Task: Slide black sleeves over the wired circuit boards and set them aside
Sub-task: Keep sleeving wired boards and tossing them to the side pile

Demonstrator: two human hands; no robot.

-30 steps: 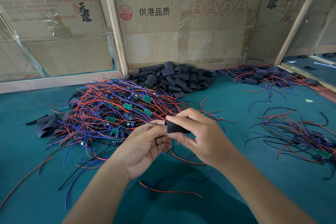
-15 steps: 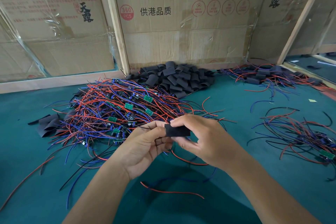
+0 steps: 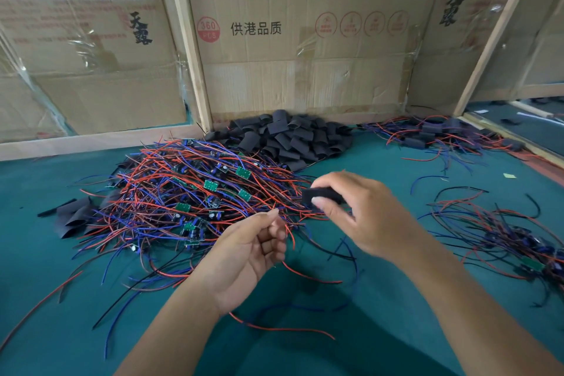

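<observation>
Printed cardboard boxes [image 3: 305,49] behind teal table [image 3: 381,330]; wooden frame post [image 3: 189,49] upright between boxes.

The tangle of wired boards [image 3: 189,201] lies at ten o'clock on the table [image 3: 396,330]; the sleeve heap [image 3: 290,139] at twelve behind it; sleeved boards [image 3: 433,134] at two, against the cardboard boxes [image 3: 305,70].

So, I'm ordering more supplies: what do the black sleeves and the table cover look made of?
The sleeves look like matte black flexible tubing, perhaps heat-shrink: they lie flattened and creased in a pile. The one in the right hand looks the same. The table cover looks like teal felt or similar fabric, dull and without glare.
</observation>
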